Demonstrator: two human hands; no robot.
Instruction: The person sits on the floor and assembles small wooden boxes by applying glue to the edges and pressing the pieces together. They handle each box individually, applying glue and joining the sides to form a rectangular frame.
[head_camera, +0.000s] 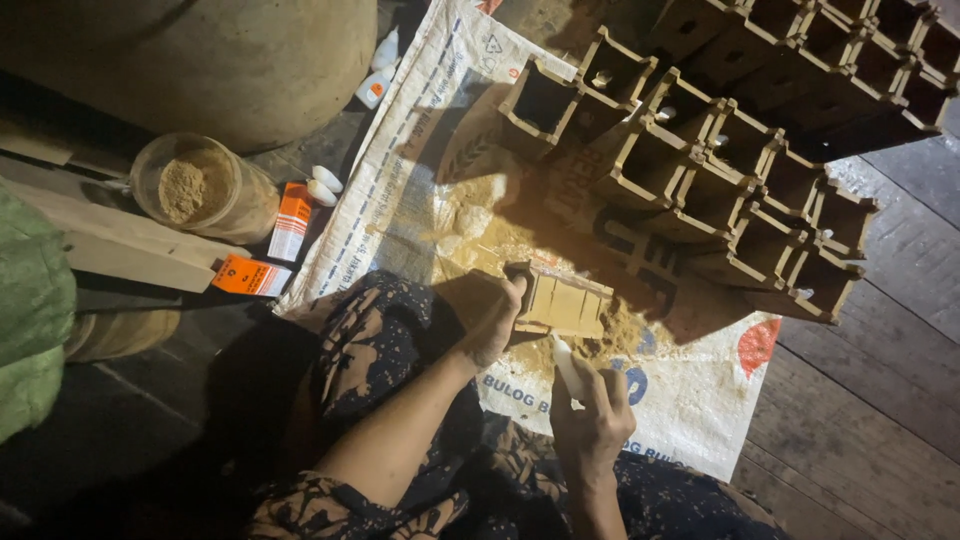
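The right hand (592, 420), nearest the camera, is closed around a small white squeeze bottle (570, 372), nozzle pointing up toward the workpiece. Just beyond and to the left, the left hand (493, 318) grips the near-left end of a small open-sided wooden box (565, 303), fingers curled over its edge. The box lies on a white woven sack (690, 400) spread over the plank floor (880, 400), with loose sawdust (480, 225) heaped on the sack around it.

Step in hand, as judged: applying adhesive from the bottle to the box joints while the left hand steadies it. The next move calls for the nozzle tip to meet a seam on the box, with the left hand keeping the box from sliding on the sawdust.

Far right, rows of finished wooden boxes (740, 150) stand stacked together. Far left: a clear jar of sawdust (200, 190), orange cartons (292, 220) and spare white bottles (325, 185) beside a large round vessel (200, 60).

Hard to make out: the bottle nozzle tip is lost in glare; the box's inner face is in shadow; the stack runs off the top edge; the green bundle (30, 310) at left is cut off.
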